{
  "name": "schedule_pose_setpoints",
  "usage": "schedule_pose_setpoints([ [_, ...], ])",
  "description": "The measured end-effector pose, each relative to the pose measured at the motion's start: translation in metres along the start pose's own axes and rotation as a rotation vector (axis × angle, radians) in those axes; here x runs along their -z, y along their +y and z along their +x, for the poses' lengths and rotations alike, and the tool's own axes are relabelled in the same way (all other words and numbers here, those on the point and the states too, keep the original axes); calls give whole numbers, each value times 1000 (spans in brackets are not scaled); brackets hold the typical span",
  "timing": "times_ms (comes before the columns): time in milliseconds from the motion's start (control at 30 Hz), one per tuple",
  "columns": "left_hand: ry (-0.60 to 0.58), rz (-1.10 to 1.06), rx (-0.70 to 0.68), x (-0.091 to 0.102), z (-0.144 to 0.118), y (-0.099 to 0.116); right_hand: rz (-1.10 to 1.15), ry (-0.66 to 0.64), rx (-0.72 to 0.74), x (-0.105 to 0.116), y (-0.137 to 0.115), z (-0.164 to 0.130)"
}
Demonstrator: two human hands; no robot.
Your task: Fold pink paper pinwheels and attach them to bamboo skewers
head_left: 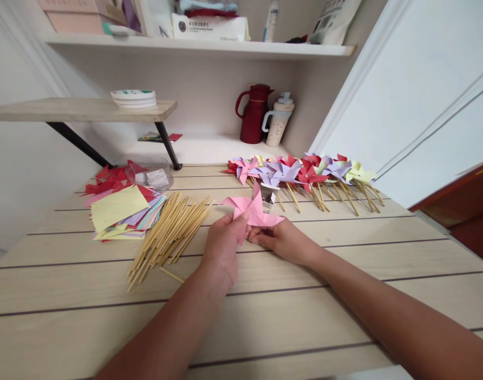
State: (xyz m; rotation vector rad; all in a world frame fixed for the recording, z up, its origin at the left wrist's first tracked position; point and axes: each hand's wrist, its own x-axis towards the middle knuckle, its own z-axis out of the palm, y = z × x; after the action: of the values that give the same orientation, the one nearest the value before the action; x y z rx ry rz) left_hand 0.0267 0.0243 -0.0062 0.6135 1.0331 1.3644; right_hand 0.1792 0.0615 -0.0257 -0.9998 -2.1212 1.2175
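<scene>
Both hands hold a pink paper pinwheel (254,211) just above the wooden table (344,316). My left hand (222,248) pinches its left side between thumb and fingers. My right hand (283,241) grips its lower right part. Just behind the pinwheel stands a small glue tube (267,194). A pile of wooden sticks (168,232) lies to the left of my left hand, with one loose stick nearer me.
A stack of coloured paper squares (120,211) lies at the left beside a clear plastic box (156,177). A row of finished pinwheels (304,174) on sticks lies at the back right. A red jug (254,113) and a cup (278,121) stand against the wall.
</scene>
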Motion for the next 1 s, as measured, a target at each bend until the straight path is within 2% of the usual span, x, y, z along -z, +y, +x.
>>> schedule_pose_setpoints([
  [200,99,21,-19,0,-2,1,-4,-96,18,7,-2,-1],
  [333,190,-19,-19,0,-3,2,-28,-103,45,9,-5,-2],
  [433,215,-41,-33,0,-4,3,-48,-117,93,9,-7,-2],
  [633,201,-61,-41,-5,-11,3,-75,-185,147,5,-9,-5],
  [767,134,-89,11,-10,-21,4,-54,-210,128,0,-11,-7],
  [933,15,-132,43,-19,-41,9,-84,-126,61,-2,-10,-11],
  [1000,-37,-136,59,-23,-51,10,94,-42,-32,-5,-4,-14],
])
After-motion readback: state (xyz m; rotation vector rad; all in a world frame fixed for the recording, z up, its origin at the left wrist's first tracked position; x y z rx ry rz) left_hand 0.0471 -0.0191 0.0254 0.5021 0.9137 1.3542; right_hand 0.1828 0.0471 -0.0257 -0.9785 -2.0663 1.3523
